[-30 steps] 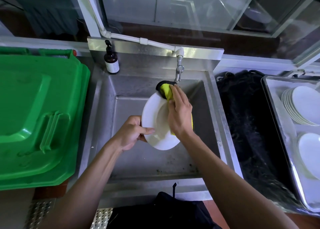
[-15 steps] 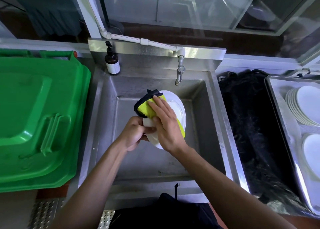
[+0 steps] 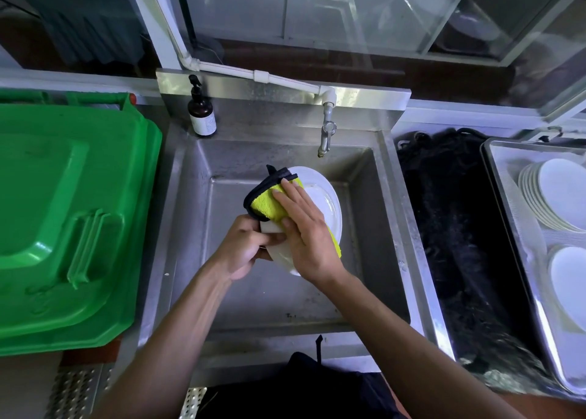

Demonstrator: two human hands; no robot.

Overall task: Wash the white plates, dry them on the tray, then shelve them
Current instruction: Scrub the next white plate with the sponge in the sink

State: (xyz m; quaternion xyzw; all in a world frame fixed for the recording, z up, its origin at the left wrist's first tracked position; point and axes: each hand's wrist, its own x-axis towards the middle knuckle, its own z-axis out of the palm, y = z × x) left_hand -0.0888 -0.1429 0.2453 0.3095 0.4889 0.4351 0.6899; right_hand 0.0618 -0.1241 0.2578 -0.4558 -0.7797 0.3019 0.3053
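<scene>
Over the steel sink (image 3: 196,228) I hold a white plate (image 3: 326,206) tilted on edge. My left hand (image 3: 245,247) grips its lower left rim, fingers curled round it. My right hand (image 3: 302,228) lies with straight fingers on a yellow cloth with black trim (image 3: 264,203) and presses it against the plate's face. The cloth covers the plate's upper left part. A steel tray (image 3: 504,196) at the right holds a leaning stack of white plates (image 3: 551,193) and another white plate (image 3: 570,276) below it.
A tap (image 3: 326,133) hangs over the sink's back edge, with no water visible. A dark pump bottle (image 3: 201,114) stands at the back left corner. A green plastic lid (image 3: 63,215) fills the left side. A black mat (image 3: 456,234) lies between sink and tray.
The plate turned from facing me to tilted rightward. The right hand slid the cloth from the plate's top right to its upper left. The left hand's grip stayed on the rim.
</scene>
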